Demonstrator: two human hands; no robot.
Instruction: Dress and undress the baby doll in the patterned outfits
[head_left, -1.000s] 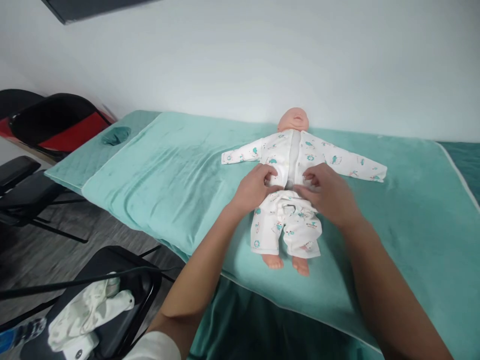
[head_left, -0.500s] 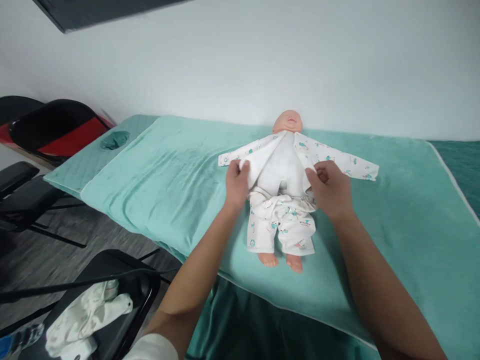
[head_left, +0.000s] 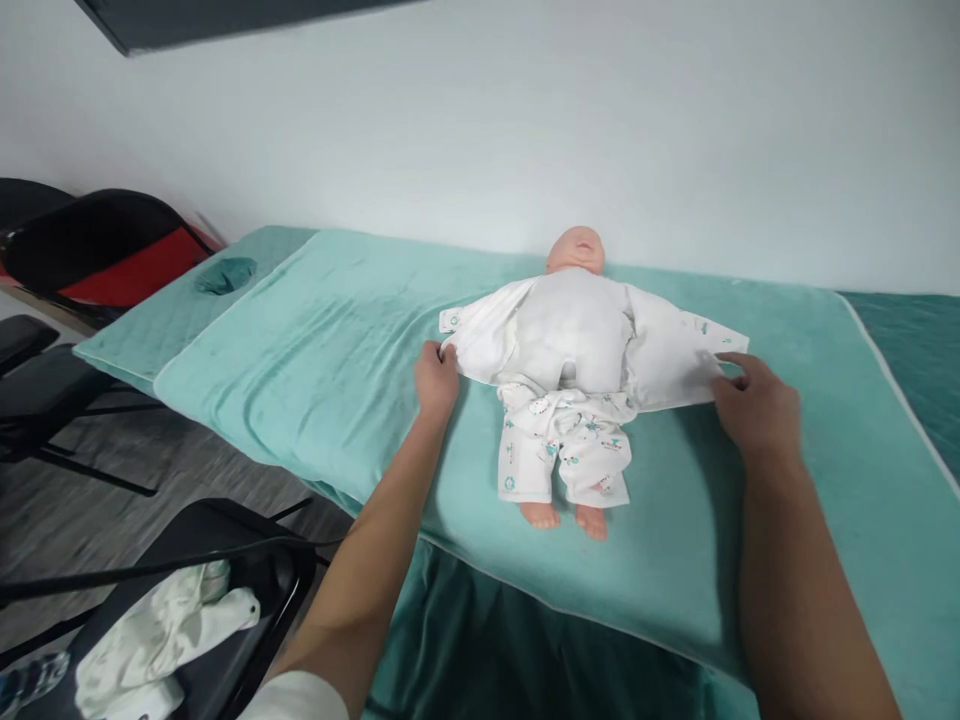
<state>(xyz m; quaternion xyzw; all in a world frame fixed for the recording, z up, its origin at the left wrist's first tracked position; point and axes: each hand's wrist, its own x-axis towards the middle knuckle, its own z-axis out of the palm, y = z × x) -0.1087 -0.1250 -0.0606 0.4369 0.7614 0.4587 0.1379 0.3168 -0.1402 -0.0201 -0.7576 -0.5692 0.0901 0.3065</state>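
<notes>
While the green-covered bed [head_left: 337, 330] stretches from 9 to 3 o'clock before me, the doll [head_left: 574, 325] lies on it slightly towards 1 o'clock, head at 12. The jacket [head_left: 667, 360] lies open around its white torso, sleeves towards 9 and 3; patterned trousers [head_left: 562, 440] sit below, towards 6. With my left hand [head_left: 436, 380] at the doll's 9 and my right hand [head_left: 756, 405] at its 3, each grip is a closed pinch on a front-flap edge. I judge the cloth light, soft and floppy, best held by those edges.
</notes>
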